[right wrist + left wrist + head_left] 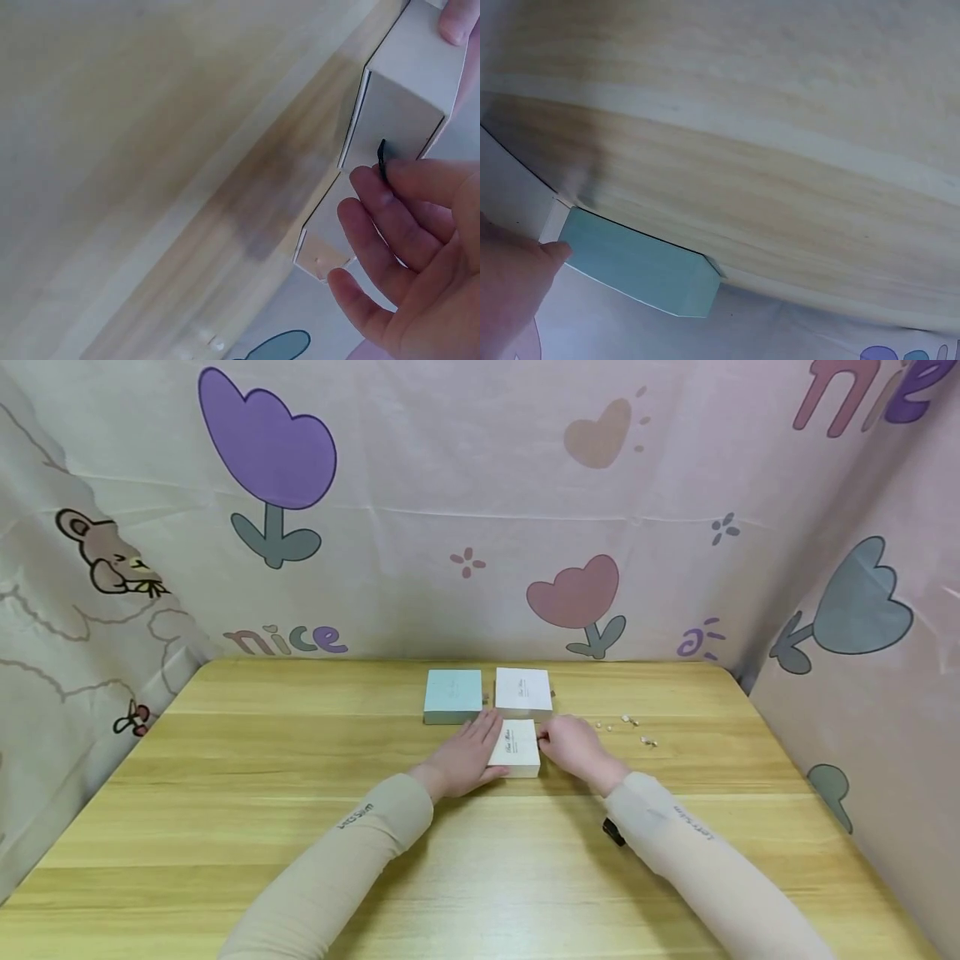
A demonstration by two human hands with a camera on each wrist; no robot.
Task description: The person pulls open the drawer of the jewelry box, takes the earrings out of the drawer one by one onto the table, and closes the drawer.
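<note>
A small white box (519, 745) with dark lettering on its lid lies on the table between the two hands. My left hand (467, 753) holds it from the left, thumb along its near side and the fingers reaching over toward its far edge. At its right end, my right hand (573, 745) pinches a short dark ribbon tab (382, 154) between thumb and forefinger. The tab comes out of the box's end panel (394, 112), which sits flush within the outer sleeve. The other fingers of the right hand are loosely bent.
Behind the held box stand a teal box (453, 692) and a second white box (522, 689), side by side. Several tiny pale pieces (630, 720) lie to the right of the right hand. A printed cloth (405, 585) hangs along the table's back edge.
</note>
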